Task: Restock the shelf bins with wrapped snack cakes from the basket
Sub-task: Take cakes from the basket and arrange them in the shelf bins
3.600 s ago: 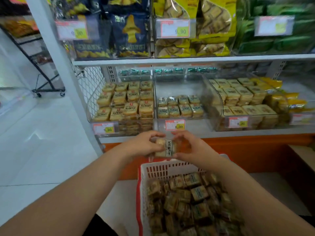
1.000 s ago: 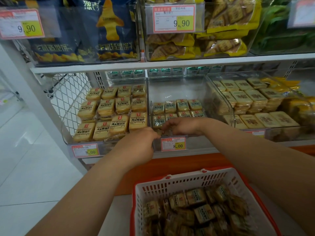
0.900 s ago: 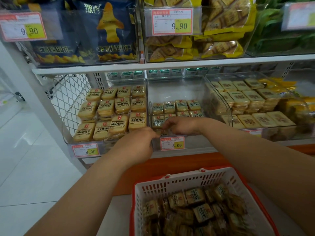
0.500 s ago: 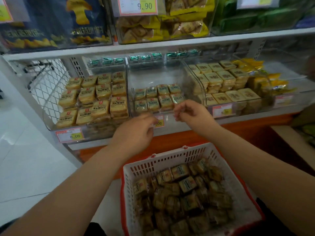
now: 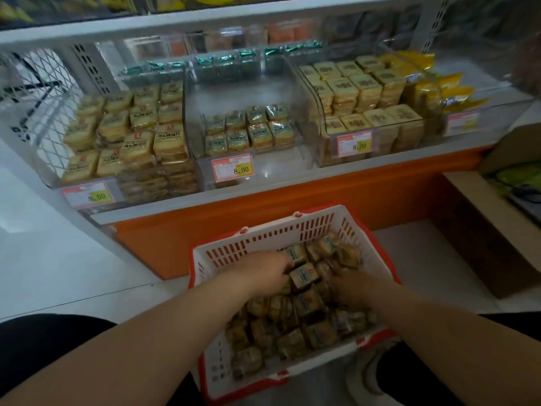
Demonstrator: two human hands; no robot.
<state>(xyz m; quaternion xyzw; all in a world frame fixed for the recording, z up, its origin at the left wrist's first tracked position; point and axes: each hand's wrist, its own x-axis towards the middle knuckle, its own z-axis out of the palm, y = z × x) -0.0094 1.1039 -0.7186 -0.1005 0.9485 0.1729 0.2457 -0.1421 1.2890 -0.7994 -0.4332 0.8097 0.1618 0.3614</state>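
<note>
Two bare forearms reach down from the near edge into a white basket [image 5: 263, 238] with red rim, which sits on the floor in front of the shelf unit. The left hand [image 5: 265, 272] lies among the wrapped snack cakes [image 5: 295, 323] at the basket's far left, fingers curled down against a cake [image 5: 304, 276] with a pale label; whether it actually grips that cake cannot be told. The right hand [image 5: 352, 290] is buried knuckles-up in the pile just right of that cake, fingers bent into the cakes and hidden, so its grip cannot be told either. The basket is well filled, with cakes heaped loosely at mixed angles. Beyond the basket runs the orange base panel [image 5: 292, 200] of the shelving. On the lower shelf above it stand clear bins side by side. The middle bin [image 5: 263, 168] holds only two short rows of the same small cakes [image 5: 248, 130] toward its back, its front floor bare, with a price tag [image 5: 232, 168] reading 8.00. The left bin [image 5: 123, 136] is stacked high with yellow wrapped squares; the right bin [image 5: 366, 104] holds pale squares in neat stacks. A cardboard box [image 5: 497, 224] stands at far right.
</note>
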